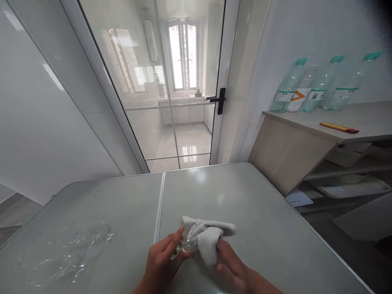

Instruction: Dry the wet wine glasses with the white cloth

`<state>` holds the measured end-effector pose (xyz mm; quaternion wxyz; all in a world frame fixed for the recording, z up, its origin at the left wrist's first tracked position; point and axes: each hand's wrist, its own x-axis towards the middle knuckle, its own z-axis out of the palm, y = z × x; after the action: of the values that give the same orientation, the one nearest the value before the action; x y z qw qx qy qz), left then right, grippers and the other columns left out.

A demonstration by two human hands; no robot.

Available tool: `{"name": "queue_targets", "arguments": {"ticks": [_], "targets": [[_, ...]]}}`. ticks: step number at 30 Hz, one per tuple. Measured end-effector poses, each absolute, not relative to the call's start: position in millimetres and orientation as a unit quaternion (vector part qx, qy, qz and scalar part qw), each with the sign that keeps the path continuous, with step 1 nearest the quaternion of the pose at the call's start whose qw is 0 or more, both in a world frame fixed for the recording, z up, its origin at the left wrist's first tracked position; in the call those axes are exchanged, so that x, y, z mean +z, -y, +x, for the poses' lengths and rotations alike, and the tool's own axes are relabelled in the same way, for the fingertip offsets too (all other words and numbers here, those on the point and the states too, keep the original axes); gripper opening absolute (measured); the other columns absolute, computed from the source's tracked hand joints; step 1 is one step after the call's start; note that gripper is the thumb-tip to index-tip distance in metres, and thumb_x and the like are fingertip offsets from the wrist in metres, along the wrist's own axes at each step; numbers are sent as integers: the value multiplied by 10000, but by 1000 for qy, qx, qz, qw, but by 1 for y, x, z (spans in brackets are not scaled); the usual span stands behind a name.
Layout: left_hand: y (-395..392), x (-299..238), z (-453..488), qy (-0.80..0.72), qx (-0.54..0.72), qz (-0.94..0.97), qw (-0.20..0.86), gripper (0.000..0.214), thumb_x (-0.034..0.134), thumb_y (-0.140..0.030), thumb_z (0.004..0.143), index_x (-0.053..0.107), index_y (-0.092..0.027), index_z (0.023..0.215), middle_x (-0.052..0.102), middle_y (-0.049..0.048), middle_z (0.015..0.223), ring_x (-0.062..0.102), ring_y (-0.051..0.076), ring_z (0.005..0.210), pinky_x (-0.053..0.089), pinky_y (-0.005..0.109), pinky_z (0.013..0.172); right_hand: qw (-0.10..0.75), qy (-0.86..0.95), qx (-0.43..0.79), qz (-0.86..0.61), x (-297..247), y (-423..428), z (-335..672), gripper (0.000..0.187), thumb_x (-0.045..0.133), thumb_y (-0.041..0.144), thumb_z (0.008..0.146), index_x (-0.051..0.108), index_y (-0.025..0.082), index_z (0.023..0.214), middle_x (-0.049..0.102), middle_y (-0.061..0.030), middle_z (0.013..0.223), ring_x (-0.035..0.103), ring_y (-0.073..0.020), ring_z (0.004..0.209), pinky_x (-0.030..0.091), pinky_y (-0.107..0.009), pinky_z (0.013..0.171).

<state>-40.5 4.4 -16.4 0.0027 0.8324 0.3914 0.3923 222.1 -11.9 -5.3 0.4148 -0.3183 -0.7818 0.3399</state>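
Note:
My left hand (pixel 163 255) is closed around a small clear, see-through object (pixel 189 244), perhaps glass or plastic; its full shape is hidden. A white cloth (pixel 209 241) covers its far and right side. The fingers of my right hand (pixel 232 265) grip the cloth from the right, pressing it against the clear object just above the grey table (pixel 254 212). On the table's left half lie several clear, shiny pieces (pixel 73 261), too transparent to make out one by one.
A metal seam (pixel 159 204) splits the tabletop. Beyond the table stands a glass door with a black handle (pixel 221 101). To the right, a wooden shelf unit (pixel 275 151) holds several bottles (pixel 315 94) and a yellow-and-red packet (pixel 338 128) on top.

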Motion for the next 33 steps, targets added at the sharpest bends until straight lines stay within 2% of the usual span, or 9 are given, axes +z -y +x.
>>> {"name": "queue_targets", "arguments": {"ticks": [2,5,9,13,16,18,24,28,33], "targets": [[-5,-14,-45,-361,359,861,-5,547,595,-365,998,449,-202,1500,753,40,887,680,112,644,552,184,625,356,821,369,-251,7,2,232,529,337,554,1015,544,204,1353,680,-149,1117,666,-292,969,570,-396,849],[-3,-13,-51,-327,295,898,-8,578,585,-430,995,443,-184,1498,754,64,903,719,155,715,564,220,639,273,873,352,-197,19,-6,233,412,416,413,1009,542,192,1333,675,-151,1089,638,-273,962,541,-405,894],[7,-18,-44,-329,255,909,26,543,534,-436,1014,452,-155,1472,753,79,917,721,170,697,549,243,591,227,889,363,-159,11,-4,217,565,461,378,992,368,243,1532,637,-161,1266,614,-272,1064,505,-426,954],[11,-15,-31,-335,275,901,2,494,490,-320,1041,427,-115,1486,765,116,1010,745,181,799,572,253,665,309,753,523,-253,0,-2,216,638,392,442,1018,253,273,1618,636,-129,1272,606,-293,1129,456,-479,1017],[9,-10,-27,-334,305,891,-29,478,506,-250,1034,432,-120,1488,765,115,1038,746,180,851,576,259,710,365,595,646,-309,3,-7,226,640,470,441,965,364,285,1576,661,-108,1185,625,-291,1054,489,-442,937],[8,-9,-26,-329,320,888,-31,478,552,-255,1015,459,-130,1467,766,93,994,738,172,800,567,258,679,333,572,682,-311,7,-12,233,643,544,316,912,416,297,1541,675,-77,1096,639,-241,917,508,-377,839],[7,-20,-26,-340,343,875,-19,524,654,-356,965,512,-155,1427,763,63,919,718,160,726,538,253,634,302,757,500,-293,10,-20,245,584,557,170,926,503,296,1493,711,-73,1149,669,-187,914,520,-293,821],[2,-27,-26,-352,376,857,-30,538,681,-385,947,529,-171,1416,746,34,829,685,139,651,508,236,594,396,764,401,-314,5,-24,254,436,698,224,879,631,286,1306,753,-56,996,698,-196,816,541,-306,781],[-1,-29,-24,-384,418,823,-37,533,686,-388,945,538,-191,1417,728,11,787,661,109,600,486,202,548,515,625,478,-341,-16,-29,255,472,819,342,725,510,282,1077,617,9,738,549,-190,583,461,-304,517]]}}
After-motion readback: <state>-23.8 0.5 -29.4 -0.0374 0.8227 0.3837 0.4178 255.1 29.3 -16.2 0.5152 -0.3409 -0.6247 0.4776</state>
